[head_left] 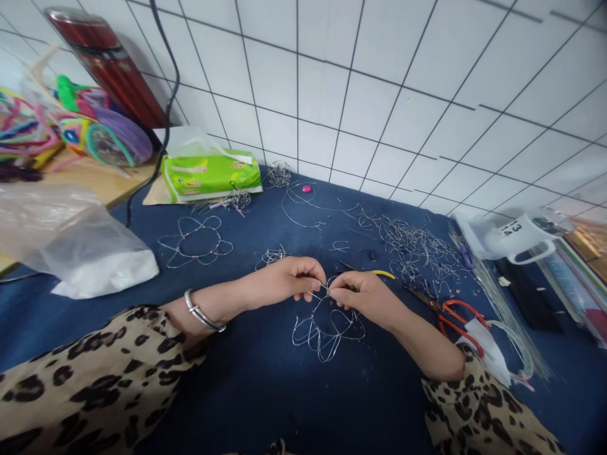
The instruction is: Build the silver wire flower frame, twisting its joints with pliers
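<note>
Between my hands is a flower-shaped wire frame [323, 333], a ring with thin looped petals and small pinkish joints. My left hand [296, 278] pinches a wire at the ring's upper left. My right hand [363, 294] grips the top of the ring beside it, the fingertips of both hands nearly meeting. The exact wire ends under the fingers are too small to make out. Another wire flower [196, 241] lies flat on the blue cloth to the left. Behind my hands, pliers with a yellow handle [383, 274] are partly covered by my right hand.
Tangled wire scraps [417, 240] spread at the right, near orange-handled scissors [459, 319] and long straight wires [502, 303]. A white mug [521, 237] stands far right. At the left are a green tissue pack [211, 177], a plastic bag [95, 253] and a red thermos [111, 69] by the tiled wall.
</note>
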Demonstrator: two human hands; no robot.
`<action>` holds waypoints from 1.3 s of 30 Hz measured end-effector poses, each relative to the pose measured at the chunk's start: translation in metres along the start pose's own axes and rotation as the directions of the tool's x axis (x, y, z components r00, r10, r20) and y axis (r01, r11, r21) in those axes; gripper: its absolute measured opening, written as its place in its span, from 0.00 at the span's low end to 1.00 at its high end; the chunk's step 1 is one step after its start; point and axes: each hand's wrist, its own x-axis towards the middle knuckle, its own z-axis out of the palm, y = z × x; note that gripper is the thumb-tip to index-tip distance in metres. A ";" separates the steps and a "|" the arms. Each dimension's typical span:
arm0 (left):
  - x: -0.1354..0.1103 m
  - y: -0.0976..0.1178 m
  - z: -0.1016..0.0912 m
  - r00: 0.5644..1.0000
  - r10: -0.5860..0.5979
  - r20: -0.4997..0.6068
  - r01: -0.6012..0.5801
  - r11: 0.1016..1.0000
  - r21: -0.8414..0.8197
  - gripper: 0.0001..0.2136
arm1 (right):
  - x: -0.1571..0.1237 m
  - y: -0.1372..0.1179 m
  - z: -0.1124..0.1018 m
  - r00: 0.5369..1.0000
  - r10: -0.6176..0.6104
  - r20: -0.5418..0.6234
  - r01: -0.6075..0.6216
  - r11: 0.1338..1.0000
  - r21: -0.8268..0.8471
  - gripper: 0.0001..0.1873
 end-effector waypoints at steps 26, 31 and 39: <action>-0.001 -0.002 -0.006 0.993 0.051 -0.103 -0.044 0.997 0.065 0.07 | 0.005 0.006 -0.003 0.999 0.029 -0.045 -0.028 0.999 0.030 0.07; -0.002 0.000 -0.006 0.990 0.070 -0.125 -0.057 0.993 0.104 0.06 | 0.005 0.008 -0.002 0.998 0.043 -0.053 -0.040 0.998 0.052 0.07; -0.002 0.002 -0.004 0.976 0.140 -0.169 -0.088 0.955 0.282 0.06 | 0.004 0.007 -0.001 0.998 0.022 -0.066 -0.020 0.999 0.031 0.04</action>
